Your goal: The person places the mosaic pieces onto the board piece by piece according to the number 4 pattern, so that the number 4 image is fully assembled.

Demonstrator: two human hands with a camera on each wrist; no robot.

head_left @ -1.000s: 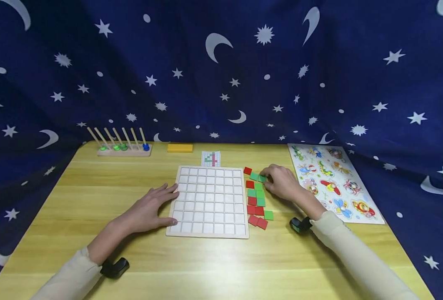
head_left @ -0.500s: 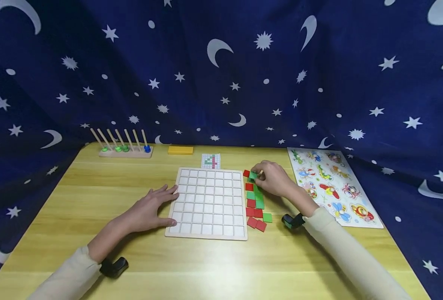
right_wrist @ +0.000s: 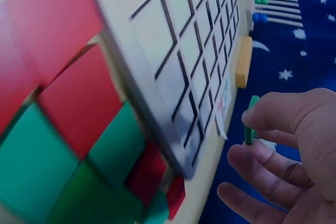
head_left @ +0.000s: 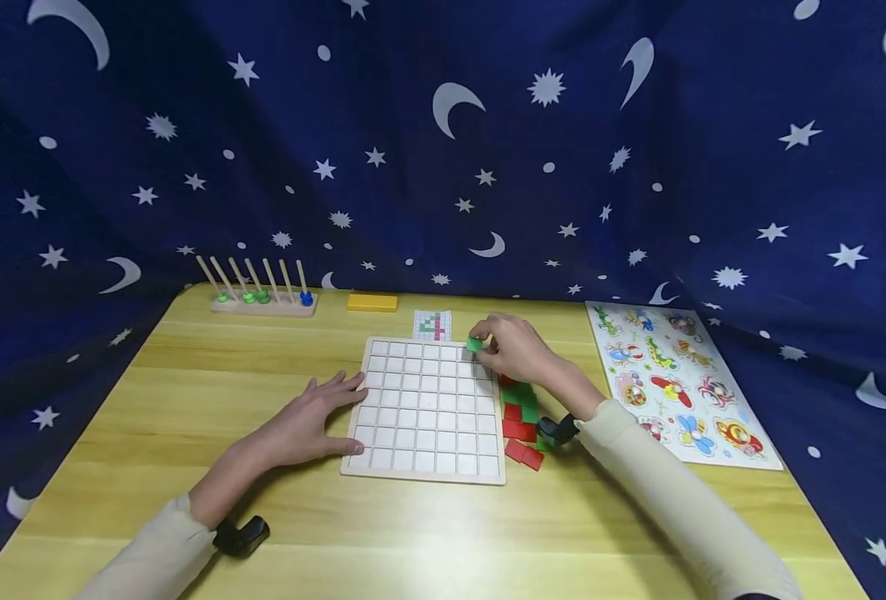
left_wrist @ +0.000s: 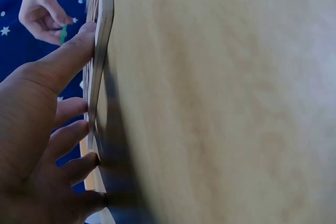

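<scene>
Pinching a green tile [head_left: 474, 344] in the right hand [head_left: 516, 347], spreading the left hand [head_left: 300, 427] against the nearest edge of the board [head_left: 426, 418], perhaps risking a drop by loosening.

Wooden table [head_left: 427, 533], gridded board [head_left: 425, 417], tiles [head_left: 519, 431], card [head_left: 432, 326], yellow block [head_left: 372, 302], peg rack [head_left: 262, 308], picture board [head_left: 678, 392]

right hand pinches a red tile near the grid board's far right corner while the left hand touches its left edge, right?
The tile is green, not red, as the head view shows. The right hand does pinch it near the far right corner of the grid board, and the left hand touches its left edge.
</scene>
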